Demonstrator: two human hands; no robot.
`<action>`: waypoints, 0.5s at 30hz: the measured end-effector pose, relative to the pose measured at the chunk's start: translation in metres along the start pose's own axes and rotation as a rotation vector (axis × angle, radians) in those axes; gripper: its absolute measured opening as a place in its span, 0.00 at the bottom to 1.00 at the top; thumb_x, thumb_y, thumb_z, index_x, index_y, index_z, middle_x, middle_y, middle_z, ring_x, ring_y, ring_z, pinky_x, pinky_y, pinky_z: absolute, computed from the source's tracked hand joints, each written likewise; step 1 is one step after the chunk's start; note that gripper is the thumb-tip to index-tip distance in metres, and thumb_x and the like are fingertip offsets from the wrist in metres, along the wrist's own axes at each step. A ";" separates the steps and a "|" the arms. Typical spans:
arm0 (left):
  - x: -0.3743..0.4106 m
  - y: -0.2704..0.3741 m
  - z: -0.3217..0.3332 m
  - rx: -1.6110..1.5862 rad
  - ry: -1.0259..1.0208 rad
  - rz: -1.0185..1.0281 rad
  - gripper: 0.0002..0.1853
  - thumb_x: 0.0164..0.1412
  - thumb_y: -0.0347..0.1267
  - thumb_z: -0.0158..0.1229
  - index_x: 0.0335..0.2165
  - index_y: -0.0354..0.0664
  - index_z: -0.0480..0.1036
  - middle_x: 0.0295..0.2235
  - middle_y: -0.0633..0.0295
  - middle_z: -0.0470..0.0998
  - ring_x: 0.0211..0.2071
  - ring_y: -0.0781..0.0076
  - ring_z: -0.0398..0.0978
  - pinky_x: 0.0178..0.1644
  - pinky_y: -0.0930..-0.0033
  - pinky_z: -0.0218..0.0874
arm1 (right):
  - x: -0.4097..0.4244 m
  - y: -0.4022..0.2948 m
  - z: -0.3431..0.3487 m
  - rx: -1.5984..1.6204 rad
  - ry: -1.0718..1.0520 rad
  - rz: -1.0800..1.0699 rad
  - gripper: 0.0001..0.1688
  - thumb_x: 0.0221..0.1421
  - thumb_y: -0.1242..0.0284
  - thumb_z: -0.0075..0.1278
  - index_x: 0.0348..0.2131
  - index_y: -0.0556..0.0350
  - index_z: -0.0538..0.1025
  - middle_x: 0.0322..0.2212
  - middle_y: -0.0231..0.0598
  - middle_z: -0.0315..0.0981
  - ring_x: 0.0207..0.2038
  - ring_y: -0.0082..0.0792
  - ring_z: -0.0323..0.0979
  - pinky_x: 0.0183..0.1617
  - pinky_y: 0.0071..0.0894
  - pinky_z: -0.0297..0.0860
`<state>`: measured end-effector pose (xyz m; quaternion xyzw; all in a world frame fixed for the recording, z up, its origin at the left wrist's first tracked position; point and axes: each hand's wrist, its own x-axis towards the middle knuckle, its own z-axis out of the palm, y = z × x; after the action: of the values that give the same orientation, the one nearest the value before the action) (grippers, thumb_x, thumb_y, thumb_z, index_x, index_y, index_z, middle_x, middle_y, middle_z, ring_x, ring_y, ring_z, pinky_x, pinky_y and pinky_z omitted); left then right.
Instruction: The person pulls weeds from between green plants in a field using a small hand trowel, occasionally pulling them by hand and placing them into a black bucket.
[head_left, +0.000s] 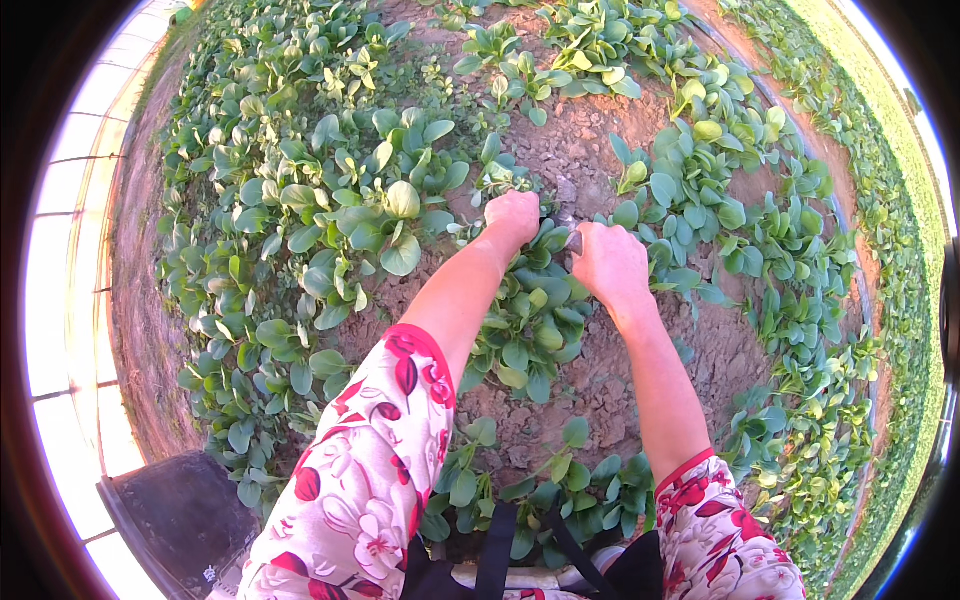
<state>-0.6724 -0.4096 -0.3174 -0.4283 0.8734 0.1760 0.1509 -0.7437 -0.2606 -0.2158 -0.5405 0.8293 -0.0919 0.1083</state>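
My left hand is closed in a fist around a low weed, whose small leaves poke out beyond the knuckles. Just to its right, my right hand grips a small hand tool. Only a short piece of the tool shows, with a shiny metal part near the soil; its full shape is hidden. A clump of broad-leaved greens, resembling bok choy, grows directly below and between both hands. Bare, crumbly soil lies beyond the fingers.
Dense greens and weeds fill the left side. More leafy greens grow at the right, bordered by a thin hose. A black bucket stands at lower left, near a translucent sheet wall. Black straps hang before my body.
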 end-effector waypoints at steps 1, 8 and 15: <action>-0.001 0.006 0.003 0.030 0.036 -0.002 0.13 0.55 0.31 0.50 0.39 0.46 0.75 0.40 0.53 0.76 0.40 0.59 0.76 0.41 0.60 0.69 | -0.003 0.003 -0.003 0.006 -0.019 0.018 0.09 0.39 0.72 0.55 0.25 0.57 0.75 0.22 0.50 0.74 0.29 0.49 0.75 0.35 0.44 0.70; -0.009 -0.008 0.019 -0.173 0.183 0.073 0.14 0.52 0.36 0.55 0.36 0.40 0.75 0.36 0.48 0.77 0.36 0.57 0.77 0.38 0.63 0.69 | -0.012 0.020 -0.017 0.074 -0.045 0.078 0.10 0.42 0.71 0.55 0.28 0.54 0.77 0.24 0.51 0.75 0.32 0.51 0.74 0.37 0.44 0.70; -0.060 -0.086 -0.076 -1.314 0.282 -0.047 0.13 0.47 0.28 0.59 0.35 0.37 0.72 0.27 0.63 0.76 0.23 0.77 0.75 0.22 0.75 0.66 | -0.021 0.009 -0.044 0.271 -0.025 0.067 0.11 0.43 0.71 0.55 0.32 0.51 0.78 0.24 0.49 0.75 0.30 0.49 0.74 0.36 0.42 0.70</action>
<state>-0.5767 -0.4506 -0.2404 -0.4690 0.5866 0.6100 -0.2527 -0.7556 -0.2358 -0.1744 -0.4942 0.8253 -0.1926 0.1937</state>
